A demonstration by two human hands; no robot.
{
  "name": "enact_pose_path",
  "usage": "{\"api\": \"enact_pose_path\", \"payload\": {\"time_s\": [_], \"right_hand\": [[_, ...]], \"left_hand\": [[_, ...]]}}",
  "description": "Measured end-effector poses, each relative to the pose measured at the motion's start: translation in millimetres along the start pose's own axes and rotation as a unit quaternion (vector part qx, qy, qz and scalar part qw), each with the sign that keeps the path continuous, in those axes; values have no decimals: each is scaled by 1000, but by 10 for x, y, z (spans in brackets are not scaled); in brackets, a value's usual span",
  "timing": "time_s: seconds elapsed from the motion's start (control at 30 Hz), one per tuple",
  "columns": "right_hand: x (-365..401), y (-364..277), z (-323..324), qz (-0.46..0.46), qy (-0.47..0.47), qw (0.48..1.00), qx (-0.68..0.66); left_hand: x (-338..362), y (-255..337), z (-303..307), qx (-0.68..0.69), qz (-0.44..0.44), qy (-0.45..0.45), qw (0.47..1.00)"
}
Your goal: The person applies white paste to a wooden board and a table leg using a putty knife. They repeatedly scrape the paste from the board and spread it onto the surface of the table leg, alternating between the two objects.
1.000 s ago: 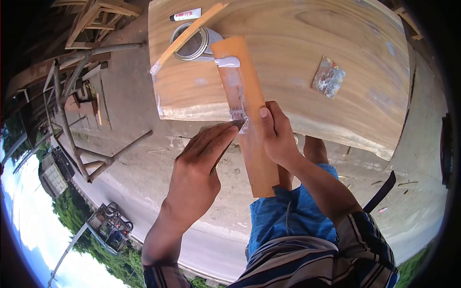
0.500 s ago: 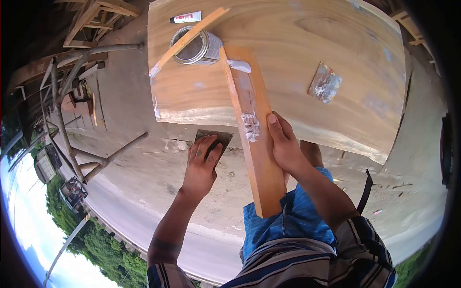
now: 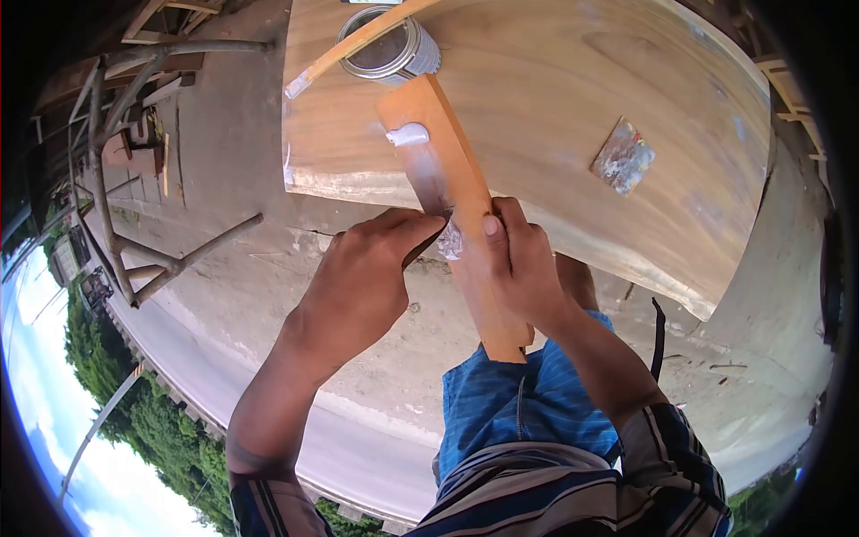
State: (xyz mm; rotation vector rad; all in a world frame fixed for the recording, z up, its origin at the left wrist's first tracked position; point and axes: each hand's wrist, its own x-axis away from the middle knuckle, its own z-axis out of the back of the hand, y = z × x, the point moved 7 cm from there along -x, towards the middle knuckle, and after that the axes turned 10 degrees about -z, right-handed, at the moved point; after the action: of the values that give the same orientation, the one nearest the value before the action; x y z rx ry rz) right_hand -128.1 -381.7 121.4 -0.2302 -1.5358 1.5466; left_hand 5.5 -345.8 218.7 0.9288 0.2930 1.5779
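Observation:
My right hand point(image 3: 526, 268) grips the edge of an orange-brown wooden board point(image 3: 463, 166), thumb on its near side. The board points away from my body, its lower end by my blue shorts. A dab of white putty point(image 3: 409, 134) lies near its far end, and a rougher putty smear point(image 3: 450, 242) sits around its middle. At that smear, my left hand point(image 3: 358, 273) is closed on a flat dark putty scraper point(image 3: 420, 243), mostly hidden under the fingers; its edge meets the board's face.
A wide wooden panel point(image 3: 573, 72) lies beyond my hands. On it stand an open metal can point(image 3: 420, 55) with a wooden stick point(image 3: 349, 49) across its top, and a putty-stained square plate point(image 3: 624, 157). A branch-like frame point(image 3: 103, 170) stands at left.
My left hand has moved up and right with the scraper, from beside the board onto its putty smear. The board has tilted, its far end swinging left, showing its other edge.

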Motion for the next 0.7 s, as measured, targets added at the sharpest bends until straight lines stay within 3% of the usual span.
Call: {"api": "enact_pose_path", "payload": {"time_s": [0.5, 0.6, 0.7], "right_hand": [[77, 326, -31, -64, 13, 998, -18], [13, 399, 32, -60, 22, 994, -92], [-4, 421, 35, -78, 9, 985, -154]], "left_hand": [[161, 30, -469, 123, 25, -121, 985], [226, 0, -192, 255, 92, 1, 962], [282, 83, -190, 175, 1, 105, 979]]}}
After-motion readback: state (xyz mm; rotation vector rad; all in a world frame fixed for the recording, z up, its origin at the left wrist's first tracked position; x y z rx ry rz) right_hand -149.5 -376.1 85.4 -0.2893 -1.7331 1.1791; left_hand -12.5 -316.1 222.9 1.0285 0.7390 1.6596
